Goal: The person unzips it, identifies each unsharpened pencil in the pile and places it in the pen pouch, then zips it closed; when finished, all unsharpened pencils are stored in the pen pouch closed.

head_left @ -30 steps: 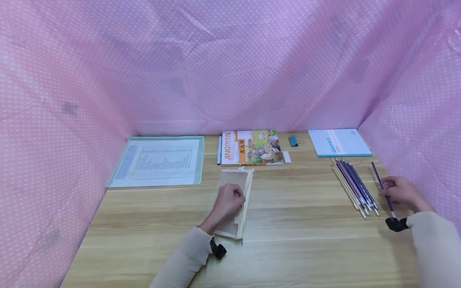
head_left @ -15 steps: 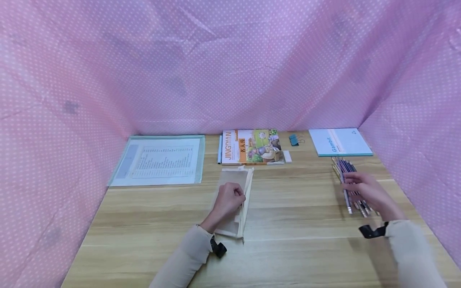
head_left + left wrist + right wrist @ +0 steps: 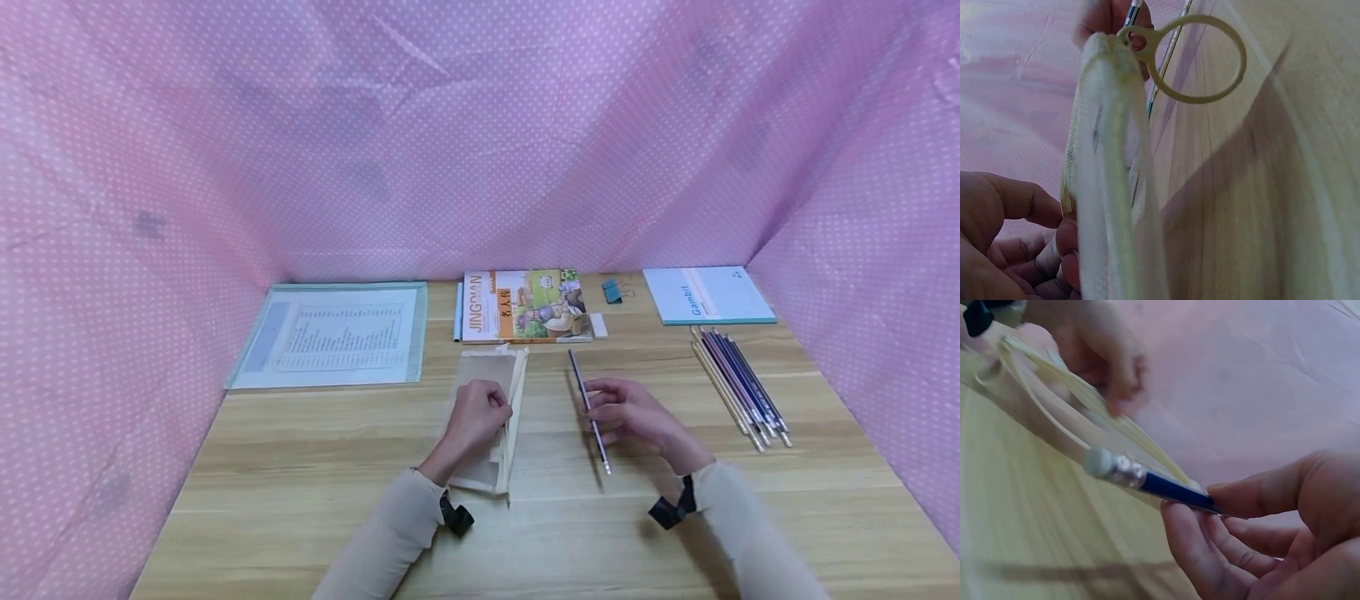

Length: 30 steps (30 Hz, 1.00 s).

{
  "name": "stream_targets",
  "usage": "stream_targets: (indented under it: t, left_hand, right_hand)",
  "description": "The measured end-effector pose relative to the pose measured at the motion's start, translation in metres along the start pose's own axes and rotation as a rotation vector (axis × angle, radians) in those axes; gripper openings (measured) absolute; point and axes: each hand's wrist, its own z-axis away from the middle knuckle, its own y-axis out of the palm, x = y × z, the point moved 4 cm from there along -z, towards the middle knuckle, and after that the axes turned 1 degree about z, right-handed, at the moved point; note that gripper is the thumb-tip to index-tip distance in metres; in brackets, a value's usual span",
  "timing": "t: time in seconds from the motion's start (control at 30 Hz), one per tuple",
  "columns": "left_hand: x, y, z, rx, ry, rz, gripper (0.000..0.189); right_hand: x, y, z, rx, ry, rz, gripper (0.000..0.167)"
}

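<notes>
My left hand (image 3: 476,419) pinches the zippered edge of a mesh pencil case (image 3: 480,479), whose opening gapes in the right wrist view. A cream ring pull (image 3: 1242,59) hangs at one end of it in the left wrist view. To the right of the case, my right hand (image 3: 637,417) pinches a dark blue pencil (image 3: 590,408) between thumb and fingers. The pencil's white eraser (image 3: 1099,462) points toward the near side, and its shadow falls on the table just beside it.
Several pencils (image 3: 738,387) lie bunched on the right. Along the back are a document folder (image 3: 337,337), a stack of books (image 3: 525,307), a white eraser (image 3: 597,326), teal binder clips (image 3: 612,292) and a pale blue notebook (image 3: 708,296). A pink dotted curtain (image 3: 480,142) encloses the table.
My right hand has carried the pencil left, from beyond the pencil bunch, across it, to beside the pencil case. My left hand stays on the case.
</notes>
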Motion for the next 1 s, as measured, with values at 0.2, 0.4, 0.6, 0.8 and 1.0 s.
stream_targets:
  t: [0.2,0.4,0.6,0.8,1.0]
  left_hand:
    - [0.0,-0.001,0.001,-0.002,-0.008,0.014,0.012]
    - [-0.001,-0.001,0.0,-0.006,-0.011,0.018,0.011]
    - [-0.003,-0.002,0.0,-0.018,0.009,0.006,0.01]
    - [-0.004,-0.001,0.0,-0.015,-0.001,0.023,0.009]
    - [-0.005,-0.001,0.0,-0.026,0.016,0.027,0.009]
  right_hand:
    - [-0.005,0.031,-0.018,0.063,0.058,-0.034,0.061]
    - [-0.002,0.056,-0.034,0.044,0.059,-0.045,0.058]
    - [0.005,0.073,-0.049,-0.028,0.054,-0.117,0.053]
    - [0.003,0.087,-0.058,-0.139,0.062,-0.16,0.049]
    - [-0.001,0.096,-0.06,-0.238,0.078,-0.129,0.045]
